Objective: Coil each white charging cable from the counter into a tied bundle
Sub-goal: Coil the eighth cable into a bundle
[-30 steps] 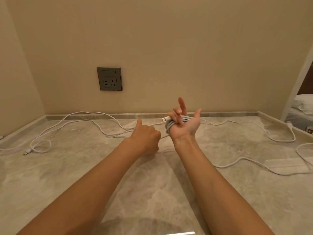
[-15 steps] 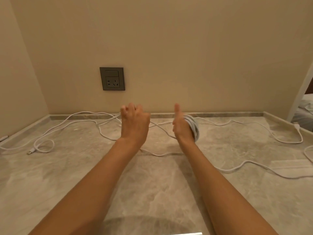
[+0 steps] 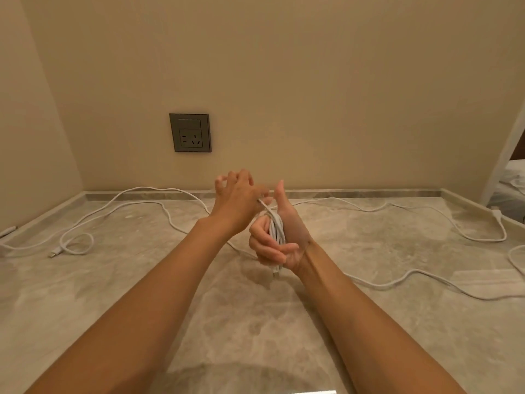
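Several loops of a white charging cable (image 3: 277,231) are wound around my right hand (image 3: 279,237), which is raised above the counter (image 3: 255,322) with its fingers curled over the coil and its thumb pointing up. A plug end hangs below that hand. My left hand (image 3: 237,204) sits just left of and above the coil, pinching the cable's free strand where it leaves the loops. The rest of this cable trails off to the right across the counter. A second white cable (image 3: 122,206) lies loose on the left, with a small loop and plug at its end.
A grey wall socket (image 3: 190,132) is set in the beige back wall. A low stone lip runs along the counter's back and sides. More white cable (image 3: 483,234) snakes over the right side, with a plug near the right edge. White bedding shows through the opening at far right.
My right hand has turned and dropped lower, closing its fingers over the wound loops. My left hand has moved right to meet it, drawing the strand up over the coil.
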Motion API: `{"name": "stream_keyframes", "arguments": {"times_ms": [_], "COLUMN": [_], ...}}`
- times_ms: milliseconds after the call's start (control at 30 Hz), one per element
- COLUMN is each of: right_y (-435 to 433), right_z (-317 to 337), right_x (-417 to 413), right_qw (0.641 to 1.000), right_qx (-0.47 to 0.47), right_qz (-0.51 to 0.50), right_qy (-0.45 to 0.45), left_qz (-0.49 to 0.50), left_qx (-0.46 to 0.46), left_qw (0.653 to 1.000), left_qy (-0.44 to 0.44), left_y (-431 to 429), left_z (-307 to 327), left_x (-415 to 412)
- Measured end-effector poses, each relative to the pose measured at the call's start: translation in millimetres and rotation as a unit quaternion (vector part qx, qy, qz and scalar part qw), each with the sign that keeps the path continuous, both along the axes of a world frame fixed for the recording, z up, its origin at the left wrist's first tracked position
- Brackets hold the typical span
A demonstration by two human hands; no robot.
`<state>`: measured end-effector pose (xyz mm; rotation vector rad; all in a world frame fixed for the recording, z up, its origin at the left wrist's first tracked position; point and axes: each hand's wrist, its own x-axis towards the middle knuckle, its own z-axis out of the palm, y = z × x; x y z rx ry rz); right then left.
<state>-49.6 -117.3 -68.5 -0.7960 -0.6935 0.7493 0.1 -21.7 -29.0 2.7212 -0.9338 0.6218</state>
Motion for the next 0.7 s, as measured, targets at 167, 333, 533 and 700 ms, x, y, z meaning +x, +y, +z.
{"name": "stream_keyframes", "arguments": {"times_ms": [167, 333, 533, 700], "right_y": [6, -12, -10, -1], "right_z": [8, 40, 29, 12], "right_x": [4, 1, 24, 35], "right_qw": [0.957, 0.852, 0.712, 0.59], "right_qx": [0.29, 0.388, 0.231, -0.179], "right_qz": [-0.005, -0.339, -0.642, -0.787], "right_qy": [-0.023, 0.092, 0.165, -0.003], "left_qz": [0.017, 0.02, -0.001, -0.048], "left_qx": [0.106, 0.089, 0.141, 0.078], "left_qw": [0.989, 0.991, 0.989, 0.977], "left_qy": [0.105, 0.099, -0.033, -0.192], "left_y": [16, 50, 38, 29], "left_z": [-24, -50, -44, -33], "left_x": [-1, -5, -16, -20]}}
